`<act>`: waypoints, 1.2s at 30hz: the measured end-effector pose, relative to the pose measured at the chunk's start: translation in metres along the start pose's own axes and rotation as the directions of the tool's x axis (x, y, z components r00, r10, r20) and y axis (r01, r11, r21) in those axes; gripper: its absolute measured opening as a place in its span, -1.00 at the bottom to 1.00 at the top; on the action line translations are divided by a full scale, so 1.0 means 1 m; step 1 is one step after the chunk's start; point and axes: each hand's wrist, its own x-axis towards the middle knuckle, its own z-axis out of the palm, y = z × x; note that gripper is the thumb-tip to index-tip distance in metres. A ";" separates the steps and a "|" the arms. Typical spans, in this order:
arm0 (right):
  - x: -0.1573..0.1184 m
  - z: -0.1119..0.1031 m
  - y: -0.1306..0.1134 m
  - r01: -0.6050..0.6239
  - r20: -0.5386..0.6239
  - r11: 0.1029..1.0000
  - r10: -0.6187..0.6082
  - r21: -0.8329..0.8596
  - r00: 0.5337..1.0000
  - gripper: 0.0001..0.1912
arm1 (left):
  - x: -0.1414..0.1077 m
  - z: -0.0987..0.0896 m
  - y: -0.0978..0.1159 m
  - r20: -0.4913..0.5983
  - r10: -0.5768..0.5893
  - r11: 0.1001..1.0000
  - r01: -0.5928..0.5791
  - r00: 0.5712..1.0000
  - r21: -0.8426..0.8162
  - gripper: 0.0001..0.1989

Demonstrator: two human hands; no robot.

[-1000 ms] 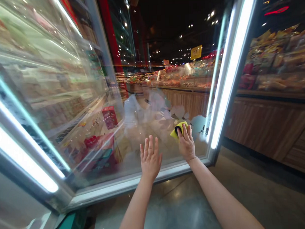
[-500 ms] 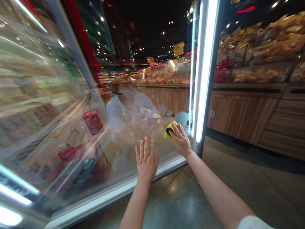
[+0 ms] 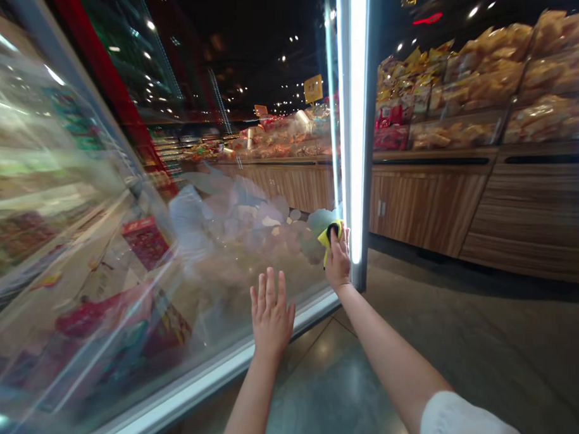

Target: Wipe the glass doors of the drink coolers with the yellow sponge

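Observation:
A large glass pane [image 3: 226,295] in a pale metal frame stands in front of me, with faded cloud-like shapes and reflections on it. My right hand [image 3: 337,259] presses a yellow cloth [image 3: 324,236] with a dark patch against the glass, close to the lit upright edge [image 3: 357,126]. Lower and to the left, my left hand [image 3: 273,316] is held up with its fingers stretched out, palm toward the pane. It holds nothing; whether it touches the glass I cannot tell.
Right of the frame, wooden cabinets [image 3: 417,206] carry heaps of bagged goods [image 3: 484,77]. Behind the glass at left are shelves and a red box [image 3: 145,242]. A grey, shiny floor [image 3: 324,393] lies below my arms.
My right hand has moved the cloth across the glass to the right, up to the lit frame edge. The view has turned slightly right; my left hand keeps its flat pose.

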 end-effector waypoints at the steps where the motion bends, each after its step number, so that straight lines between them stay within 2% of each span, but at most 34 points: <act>1: -0.003 -0.002 0.006 -0.021 -0.010 1.000 0.021 -0.015 1.000 -0.22 | -0.001 0.001 0.001 0.005 0.003 1.000 -0.002 1.000 -0.007 -0.17; 4: -0.035 -0.001 0.013 -0.043 -0.039 0.999 0.041 -0.026 0.998 -0.19 | -0.005 0.004 0.003 0.025 0.004 1.000 -0.004 1.000 -0.008 -0.18; 7: -0.059 0.003 0.005 -0.056 -0.074 0.998 0.053 -0.031 0.996 -0.17 | -0.009 0.007 0.004 0.039 0.021 1.000 -0.021 0.999 0.000 -0.17; 10: -0.042 0.005 0.002 -0.010 -0.073 1.000 0.009 -0.016 0.997 -0.19 | -0.008 0.010 0.006 0.033 0.035 0.999 -0.035 0.999 -0.003 -0.18; 12: -0.021 0.003 0.009 0.012 -0.079 1.000 -0.011 0.008 0.997 -0.22 | -0.007 0.011 0.007 0.023 0.037 0.999 -0.037 0.999 -0.010 -0.18; 14: -0.011 0.002 0.017 -0.007 -0.094 1.000 0.009 0.020 0.996 -0.24 | -0.006 0.011 0.008 0.022 0.038 0.999 -0.037 0.999 -0.022 -0.18; 17: -0.034 0.008 0.018 -0.107 -0.123 0.994 0.110 0.029 0.986 -0.28 | -0.008 0.010 0.006 0.042 0.043 0.999 -0.042 0.998 -0.029 -0.17; 21: -0.078 0.021 -0.002 -0.223 -0.114 0.972 0.230 0.071 0.967 -0.31 | -0.013 0.011 0.001 0.047 0.057 0.998 -0.057 0.997 -0.005 -0.16; 24: -0.070 0.020 -0.003 -0.179 -0.066 0.975 0.189 0.134 0.980 -0.31 | -0.015 0.014 0.000 0.050 0.061 0.998 -0.060 0.997 -0.006 -0.17; 28: -0.048 0.014 0.019 -0.179 -0.075 0.971 0.192 0.158 0.979 -0.30 | -0.016 0.014 -0.002 0.062 0.063 0.998 -0.061 0.996 -0.022 -0.16; 31: -0.072 0.022 0.020 -0.288 -0.097 0.951 0.299 0.112 0.949 -0.31 | -0.019 0.012 -0.006 0.078 0.062 0.998 -0.060 0.995 -0.030 -0.16; 34: -0.106 0.039 0.002 -0.402 -0.128 0.910 0.413 0.103 0.902 -0.33 | -0.023 0.009 -0.012 0.078 0.068 0.998 -0.066 0.995 -0.020 -0.17; 36: -0.114 0.046 -0.007 -0.426 -0.131 0.896 0.441 0.130 0.888 -0.33 | -0.026 0.008 -0.016 0.074 0.066 0.998 -0.065 0.995 -0.015 -0.18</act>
